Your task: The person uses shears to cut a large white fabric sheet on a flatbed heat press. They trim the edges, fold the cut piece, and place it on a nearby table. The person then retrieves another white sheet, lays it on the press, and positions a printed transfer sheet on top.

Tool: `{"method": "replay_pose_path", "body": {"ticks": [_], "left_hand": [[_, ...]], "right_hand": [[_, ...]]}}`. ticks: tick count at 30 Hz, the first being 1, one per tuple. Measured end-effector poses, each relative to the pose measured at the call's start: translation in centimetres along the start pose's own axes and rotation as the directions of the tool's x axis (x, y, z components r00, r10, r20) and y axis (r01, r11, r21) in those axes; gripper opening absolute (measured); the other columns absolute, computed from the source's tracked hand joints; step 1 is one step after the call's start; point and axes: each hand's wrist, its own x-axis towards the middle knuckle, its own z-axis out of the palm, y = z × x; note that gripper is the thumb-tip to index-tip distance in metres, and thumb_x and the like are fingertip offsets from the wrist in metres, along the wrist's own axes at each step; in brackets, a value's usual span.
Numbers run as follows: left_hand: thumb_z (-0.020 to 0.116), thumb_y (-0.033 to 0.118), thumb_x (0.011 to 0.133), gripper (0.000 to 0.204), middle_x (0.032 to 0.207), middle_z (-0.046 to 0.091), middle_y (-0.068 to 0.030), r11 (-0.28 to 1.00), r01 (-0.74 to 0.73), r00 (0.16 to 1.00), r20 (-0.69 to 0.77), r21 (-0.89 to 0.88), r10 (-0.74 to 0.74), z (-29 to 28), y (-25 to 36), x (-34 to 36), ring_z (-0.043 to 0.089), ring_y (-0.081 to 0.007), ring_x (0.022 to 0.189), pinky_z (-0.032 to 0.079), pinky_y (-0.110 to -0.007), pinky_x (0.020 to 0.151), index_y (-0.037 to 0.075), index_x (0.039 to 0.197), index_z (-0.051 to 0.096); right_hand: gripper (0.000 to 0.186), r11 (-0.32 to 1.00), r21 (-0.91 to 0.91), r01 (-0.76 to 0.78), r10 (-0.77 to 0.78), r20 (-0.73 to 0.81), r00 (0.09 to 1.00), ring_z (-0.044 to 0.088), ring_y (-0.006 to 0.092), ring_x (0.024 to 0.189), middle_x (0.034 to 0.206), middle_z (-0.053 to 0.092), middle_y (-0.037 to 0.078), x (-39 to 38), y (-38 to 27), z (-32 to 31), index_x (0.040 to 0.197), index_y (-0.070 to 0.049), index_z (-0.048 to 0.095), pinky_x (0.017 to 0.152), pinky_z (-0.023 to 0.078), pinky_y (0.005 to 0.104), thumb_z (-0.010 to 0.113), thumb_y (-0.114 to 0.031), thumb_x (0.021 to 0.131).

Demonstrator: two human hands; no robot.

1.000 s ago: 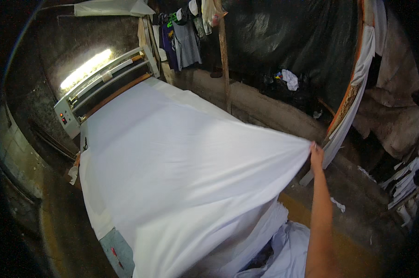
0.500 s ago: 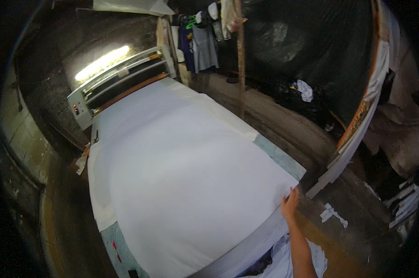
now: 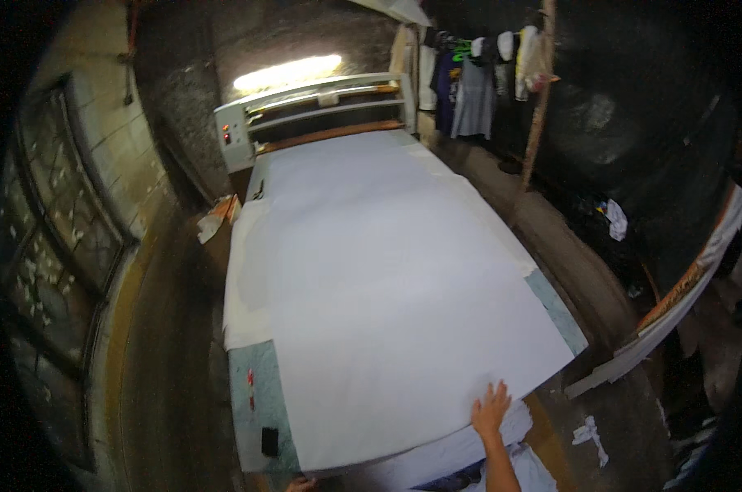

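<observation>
A wide white sheet of cloth (image 3: 387,271) lies spread over a long table and hangs over its near edge. My right hand (image 3: 491,408) rests on the sheet close to that edge, right of the middle, with its fingers spread and palm down. Only a small part of my left hand (image 3: 300,485) shows at the bottom, beside the sheet's near left corner; its fingers are mostly hidden. Left of the sheet, on the green tabletop (image 3: 260,361), lie a small black block-shaped object (image 3: 269,441) and a thin red-and-white item (image 3: 251,389).
A grey machine frame (image 3: 322,107) with a lit control panel spans the table's far end under a tube light (image 3: 287,73). Clothes (image 3: 473,90) hang at the back right near a wooden post (image 3: 541,107). Crumpled white cloth (image 3: 523,463) bunches below the near edge. A scrap (image 3: 591,439) lies on the floor.
My right hand has moved from the sheet's near right corner leftward along its near edge and now lies flat. My left hand has come into view. The view has turned left.
</observation>
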Motion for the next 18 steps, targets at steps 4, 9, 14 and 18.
{"method": "replay_pose_path", "body": {"ticks": [4, 9, 14, 18], "left_hand": [[0.060, 0.031, 0.088, 0.043, 0.105, 0.058, -0.0116, 0.996, 0.013, 0.994, 0.103, 0.091, -0.023, -3.8, -3.8, 1.5, 0.057, -0.0229, 0.086, 0.047, -0.037, 0.079, 0.003, 0.121, 0.053], [0.060, 0.032, 0.088, 0.047, 0.111, 0.058, -0.0132, 0.982, 0.015, 0.976, 0.209, 0.188, -0.055, -11.2, -8.5, 4.6, 0.058, -0.0244, 0.090, 0.047, -0.038, 0.082, 0.002, 0.124, 0.052], [0.060, 0.032, 0.088, 0.051, 0.116, 0.059, -0.0148, 0.952, 0.005, 0.967, 0.241, 0.306, -0.083, -24.9, -13.4, 8.5, 0.060, -0.0260, 0.094, 0.048, -0.038, 0.085, 0.002, 0.128, 0.050], [0.061, 0.033, 0.088, 0.054, 0.120, 0.059, -0.0161, 0.893, 0.041, 0.965, 0.214, 0.448, -0.152, -39.8, -14.0, 10.7, 0.061, -0.0273, 0.097, 0.048, -0.039, 0.087, 0.001, 0.130, 0.049]], "right_hand": [[0.063, 0.970, 0.062, 0.233, -0.239, 0.123, 0.963, 0.015, 0.0406, 0.139, 0.150, 0.018, 0.026, -5.0, -11.2, 2.8, 0.137, -0.002, 0.040, 0.110, 0.007, 0.0595, 0.057, -0.033, 0.085], [0.058, 0.921, 0.242, 0.305, -0.343, 0.134, 0.930, 0.016, 0.0420, 0.138, 0.148, 0.022, 0.026, -11.0, -24.3, 7.1, 0.134, -0.004, 0.045, 0.109, 0.008, 0.0609, 0.057, -0.032, 0.084], [0.049, 0.972, 0.014, 0.235, -0.234, -0.017, 0.972, 0.027, 0.0429, 0.132, 0.140, 0.033, 0.027, -12.5, -33.7, 10.1, 0.124, -0.002, 0.052, 0.108, 0.013, 0.0607, 0.057, -0.025, 0.081], [0.045, 0.972, 0.015, 0.235, -0.232, -0.098, 0.968, 0.034, 0.0420, 0.127, 0.135, 0.040, 0.026, -12.4, -42.1, 10.6, 0.118, 0.000, 0.055, 0.106, 0.018, 0.0590, 0.058, -0.023, 0.080]]}}
